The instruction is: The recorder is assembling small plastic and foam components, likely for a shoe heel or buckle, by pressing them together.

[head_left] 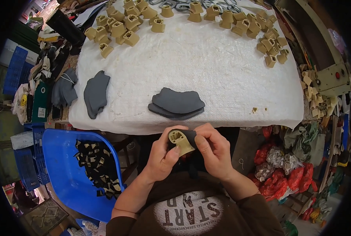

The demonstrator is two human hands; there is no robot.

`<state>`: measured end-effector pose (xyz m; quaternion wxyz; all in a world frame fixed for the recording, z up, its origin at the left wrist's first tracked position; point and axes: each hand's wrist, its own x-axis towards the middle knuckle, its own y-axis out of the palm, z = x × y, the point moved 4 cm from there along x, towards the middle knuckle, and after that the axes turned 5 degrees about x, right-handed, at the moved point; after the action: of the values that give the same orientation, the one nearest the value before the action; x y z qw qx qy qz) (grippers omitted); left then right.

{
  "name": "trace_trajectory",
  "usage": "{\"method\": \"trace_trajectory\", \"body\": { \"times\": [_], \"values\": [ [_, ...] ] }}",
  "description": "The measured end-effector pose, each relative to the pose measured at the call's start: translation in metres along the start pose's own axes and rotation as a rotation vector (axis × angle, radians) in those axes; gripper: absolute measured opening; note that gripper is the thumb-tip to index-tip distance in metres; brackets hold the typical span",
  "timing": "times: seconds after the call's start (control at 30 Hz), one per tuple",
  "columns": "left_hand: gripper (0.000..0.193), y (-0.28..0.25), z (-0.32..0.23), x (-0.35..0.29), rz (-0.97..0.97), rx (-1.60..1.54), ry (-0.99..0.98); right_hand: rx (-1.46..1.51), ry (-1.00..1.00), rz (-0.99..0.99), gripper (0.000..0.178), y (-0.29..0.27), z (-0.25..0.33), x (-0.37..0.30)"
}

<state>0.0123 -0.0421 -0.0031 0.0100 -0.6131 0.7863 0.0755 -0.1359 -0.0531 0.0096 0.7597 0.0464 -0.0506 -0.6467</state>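
Work in hand at a white-covered table (pixel 136 74), seen from above. The hollow beige moulded block (pixel 185 147) is held off the table, just beyond its near edge and in front of the person's body, with its open end turned upward. A dark grey flexible cover piece (pixel 190 136) lies over its upper and right sides. The left hand (pixel 161 155) has its fingers curled closed about the block, the thumb pressing the beige face; the right hand (pixel 215 151) has its thumb and fingers closed on the covered right side. How far the cover reaches behind cannot be told with certainty, since the hands hide that side.

Progress, as judged from the arrangement: the covering of this block appears partly done, its front face being bare. Many dark-and-beige pieces (pixel 96 167) in the blue plastic tub (pixel 63 187) at lower left seem to be finished ones. Uncovered beige blocks (pixel 118 29) along the far side of the table, and dark grey curved sheets (pixel 176 103) stacked near its front edge, suggest that much remains.
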Motion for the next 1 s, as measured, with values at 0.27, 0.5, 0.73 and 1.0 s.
{"method": "trace_trajectory", "body": {
  "times": [0.27,0.5,0.73,1.0],
  "values": [
    [0.030,0.006,-0.003,-0.001,-0.145,0.222,0.092,-0.277,-0.303,0.035,0.005,0.007,0.008,-0.001],
    [0.039,0.008,-0.012,0.006,-0.151,0.488,0.216,-0.590,-0.497,0.063,0.048,0.023,0.007,-0.016],
    [0.050,-0.005,0.007,-0.002,-0.075,0.170,0.078,-0.390,-0.349,0.266,0.034,0.000,0.022,0.006],
    [0.066,0.017,-0.003,0.002,0.242,-0.183,-0.037,0.362,0.335,0.453,0.062,-0.020,-0.012,0.025]
  ]
}}
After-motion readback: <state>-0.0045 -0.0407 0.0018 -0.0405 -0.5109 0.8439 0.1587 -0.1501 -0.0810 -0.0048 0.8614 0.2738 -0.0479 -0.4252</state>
